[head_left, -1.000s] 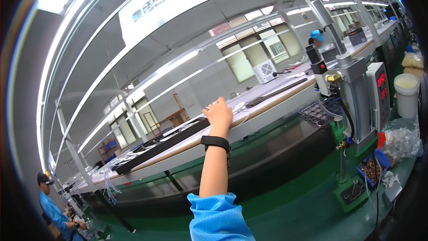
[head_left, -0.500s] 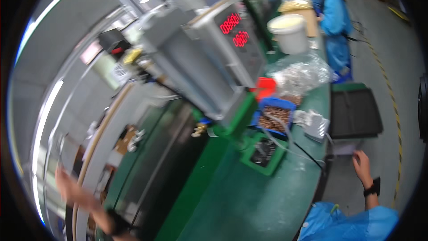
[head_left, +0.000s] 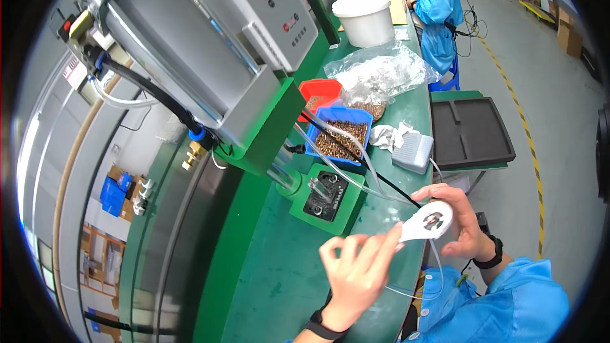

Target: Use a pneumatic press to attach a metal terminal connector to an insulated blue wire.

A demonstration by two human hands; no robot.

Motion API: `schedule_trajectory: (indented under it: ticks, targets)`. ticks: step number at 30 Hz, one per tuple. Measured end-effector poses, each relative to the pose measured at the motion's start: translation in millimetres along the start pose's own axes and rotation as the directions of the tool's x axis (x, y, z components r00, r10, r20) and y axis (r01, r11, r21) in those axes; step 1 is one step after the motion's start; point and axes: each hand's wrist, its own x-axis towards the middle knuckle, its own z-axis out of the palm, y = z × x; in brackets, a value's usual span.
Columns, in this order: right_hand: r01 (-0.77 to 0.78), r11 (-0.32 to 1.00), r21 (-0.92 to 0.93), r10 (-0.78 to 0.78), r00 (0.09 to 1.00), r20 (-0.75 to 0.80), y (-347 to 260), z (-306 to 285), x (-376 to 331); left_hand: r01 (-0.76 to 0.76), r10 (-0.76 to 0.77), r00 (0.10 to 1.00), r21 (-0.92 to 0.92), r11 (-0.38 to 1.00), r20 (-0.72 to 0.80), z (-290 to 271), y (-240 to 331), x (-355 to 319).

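Note:
A white teardrop-shaped plastic piece (head_left: 416,228), with a round opening and dark metal parts inside its wide end, is between my two hands above the bench's right edge. My left hand (head_left: 359,263) pinches its narrow end with thumb and forefinger, the other fingers loosely curled. Around the wide end curve the fingers of my right hand (head_left: 467,222), thumb below and fingertips at the upper rim. A thin pale cable (head_left: 438,273) loops beneath the hands; where it ends is hidden. Ahead and left stands a bench press (head_left: 267,133) with a black fixture plate (head_left: 325,197) on its green base.
Beyond the press base sit a blue bin (head_left: 346,114) of small brass-coloured parts, a red bin (head_left: 318,92), a plastic bag (head_left: 387,70) and a white bucket (head_left: 365,22). A grey box (head_left: 413,151) and hoses lie nearby. A black tray (head_left: 473,130) stands right; a co-worker (head_left: 438,13) sits farther off.
My hands, far apart before, have come together in front of me. The white piece now shows between them. The view has shifted, bringing the press closer and more fully into sight.

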Motion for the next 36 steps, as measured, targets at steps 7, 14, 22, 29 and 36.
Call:
schedule_trajectory:
  ticks: [7,14,22,29,36]
  targets:
    - [-0.013,0.964,-0.264,-0.054,0.967,-0.247,17.9,-23.0,4.1,0.210,-0.214,0.972,0.050,0.976,0.097,-5.6,-14.7,19.2]
    - [-0.196,0.943,-0.269,0.150,0.972,-0.183,66.8,-57.6,91.8,0.575,-0.611,0.791,0.304,0.760,0.030,-92.1,-74.8,-18.0]
    - [-0.228,0.906,-0.357,0.334,0.902,0.273,98.8,-6.1,148.6,0.759,-0.748,0.630,0.037,0.650,0.212,-106.9,-80.6,-23.2]
    - [-0.081,0.856,-0.511,0.323,0.855,0.406,93.1,11.7,166.7,0.654,-0.646,0.724,0.059,0.755,0.242,-97.7,-79.6,-15.8]
    - [0.087,0.759,-0.645,0.337,0.795,0.504,101.8,18.3,174.4,0.663,-0.660,0.709,0.085,0.744,0.248,-96.3,-80.4,-18.0]
